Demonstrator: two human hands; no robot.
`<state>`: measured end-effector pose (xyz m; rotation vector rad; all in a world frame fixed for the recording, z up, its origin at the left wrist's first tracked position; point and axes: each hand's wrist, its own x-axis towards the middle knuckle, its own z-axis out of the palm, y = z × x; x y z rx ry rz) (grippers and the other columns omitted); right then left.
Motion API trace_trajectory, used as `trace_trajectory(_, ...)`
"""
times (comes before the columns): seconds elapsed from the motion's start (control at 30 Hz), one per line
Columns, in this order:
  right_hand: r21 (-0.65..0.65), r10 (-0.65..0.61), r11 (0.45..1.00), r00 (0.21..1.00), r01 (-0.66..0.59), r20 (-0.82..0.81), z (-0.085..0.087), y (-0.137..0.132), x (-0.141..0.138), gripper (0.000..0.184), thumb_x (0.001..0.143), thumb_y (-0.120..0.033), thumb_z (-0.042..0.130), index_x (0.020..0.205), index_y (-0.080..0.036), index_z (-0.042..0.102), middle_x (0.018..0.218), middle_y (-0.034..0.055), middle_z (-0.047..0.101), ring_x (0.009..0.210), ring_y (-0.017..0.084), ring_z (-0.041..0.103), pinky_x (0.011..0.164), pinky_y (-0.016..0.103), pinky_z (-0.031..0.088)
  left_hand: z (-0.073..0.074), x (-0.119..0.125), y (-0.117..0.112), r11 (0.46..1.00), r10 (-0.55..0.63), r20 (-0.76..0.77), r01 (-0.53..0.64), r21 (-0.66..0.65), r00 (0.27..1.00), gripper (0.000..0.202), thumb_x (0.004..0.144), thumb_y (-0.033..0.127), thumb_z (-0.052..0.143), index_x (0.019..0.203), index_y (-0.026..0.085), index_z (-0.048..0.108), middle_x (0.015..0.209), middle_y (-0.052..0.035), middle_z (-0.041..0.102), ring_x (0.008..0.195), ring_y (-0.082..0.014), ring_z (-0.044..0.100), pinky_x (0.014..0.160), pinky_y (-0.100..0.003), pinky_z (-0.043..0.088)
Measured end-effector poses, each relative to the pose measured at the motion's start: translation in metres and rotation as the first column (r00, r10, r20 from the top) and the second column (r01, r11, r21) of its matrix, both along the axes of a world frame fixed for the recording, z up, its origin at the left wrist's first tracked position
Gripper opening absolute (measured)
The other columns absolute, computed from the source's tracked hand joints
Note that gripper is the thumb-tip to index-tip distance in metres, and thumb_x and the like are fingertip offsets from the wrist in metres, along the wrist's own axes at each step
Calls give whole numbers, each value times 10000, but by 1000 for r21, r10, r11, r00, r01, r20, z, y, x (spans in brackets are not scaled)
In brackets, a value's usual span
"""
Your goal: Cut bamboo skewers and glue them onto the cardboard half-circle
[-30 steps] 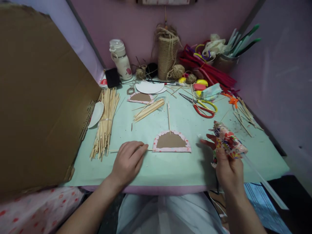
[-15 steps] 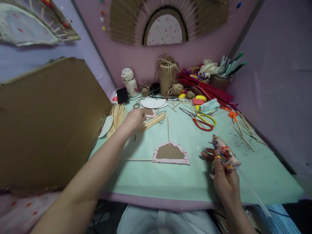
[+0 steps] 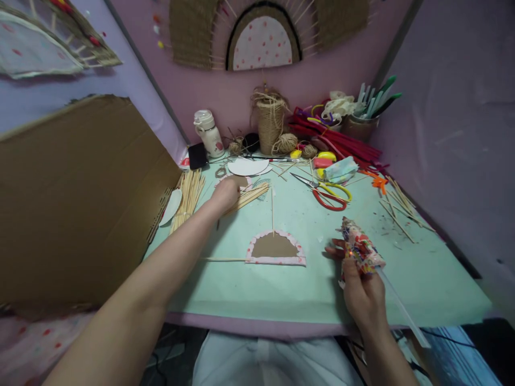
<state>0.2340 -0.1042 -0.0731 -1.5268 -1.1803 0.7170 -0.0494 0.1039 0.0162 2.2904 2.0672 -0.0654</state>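
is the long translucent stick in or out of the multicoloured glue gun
Partly in: the translucent stick juts from the back of the glue gun; its inner end is hidden.

Loose stick pile [image 3: 251, 198] partly behind left hand [image 3: 226, 195].

Dim, diffuse light; soft shadow on tabletop [image 3: 241, 295] (beside right hand [image 3: 362, 287]); edges stretched wide-angle, fine detail smeared.
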Motion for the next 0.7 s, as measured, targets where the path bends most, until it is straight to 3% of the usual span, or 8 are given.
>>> trace_trajectory(0.2, -8, 8, 1000, 999, -9, -45, -3, -1, 1, 412, 896, -513, 471, 1045, -192, 682, 1223, 111, 649, 1194, 293, 532, 1064, 526, 302, 18, 0, -11, 993, 32, 98, -43, 112, 995, 248, 797, 169, 443, 906, 145, 664, 941, -126, 692, 905, -254, 618, 766, -313, 444)
trace_trajectory(0.27, -11, 8, 1000, 997, -9, -74, -2, -1, 0, 412, 890, -509, 485, 1084, -192, 663, 1227, 115, 648, 1186, 294, 545, 1058, 520, 313, 28, 1, -22, 981, 37, 191, -73, 182, 981, 211, 801, 189, 448, 905, 154, 628, 898, -100, 679, 838, -225, 605, 723, -301, 437)
trace_trajectory(0.33, -14, 7, 1000, 997, -8, -72, 0, 0, 0, 426, 894, -498, 482, 1138, -184, 634, 1213, 123, 655, 1186, 292, 548, 1057, 512, 317, 39, 5, -39, 962, -7, 380, -98, 256, 925, 139, 795, 190, 463, 866, 169, 580, 835, -59, 651, 755, -181, 572, 678, -281, 421)
trace_trajectory(0.43, -24, -3, 1000, 999, 2, -38, 6, 2, -3, 461, 897, -494, 467, 1197, -168, 596, 1183, 134, 670, 1169, 290, 559, 1050, 499, 327, 48, 17, -81, 968, -80, 681, -105, 227, 728, 25, 805, 200, 474, 807, 191, 497, 739, -6, 577, 654, -130, 508, 617, -252, 406)
trace_trajectory(0.5, -35, -16, 999, 999, 15, -42, 9, 3, -5, 482, 889, -509, 467, 1210, -169, 587, 1162, 133, 680, 1119, 287, 591, 1020, 483, 364, 44, 28, -119, 982, -97, 824, -80, 169, 558, 64, 853, 243, 460, 803, 204, 464, 744, 2, 536, 641, -119, 483, 610, -250, 416)
trace_trajectory(0.6, -23, -5, 1000, 998, 4, -66, 17, 0, -7, 488, 875, -534, 478, 1187, -178, 599, 1104, 119, 701, 1042, 274, 631, 967, 445, 419, 21, 45, -182, 995, -84, 938, -25, 98, 336, 106, 913, 298, 437, 846, 217, 453, 764, -9, 516, 702, -135, 511, 658, -274, 454)
trace_trajectory(0.7, -44, 4, 999, 996, -7, -88, 28, -12, -6, 480, 872, -549, 483, 1147, -179, 617, 1057, 112, 712, 988, 262, 643, 888, 406, 473, -15, 56, -233, 996, 51, 973, 59, -66, 224, 155, 975, 302, 322, 882, 230, 423, 751, -1, 516, 652, -124, 515, 624, -270, 454)
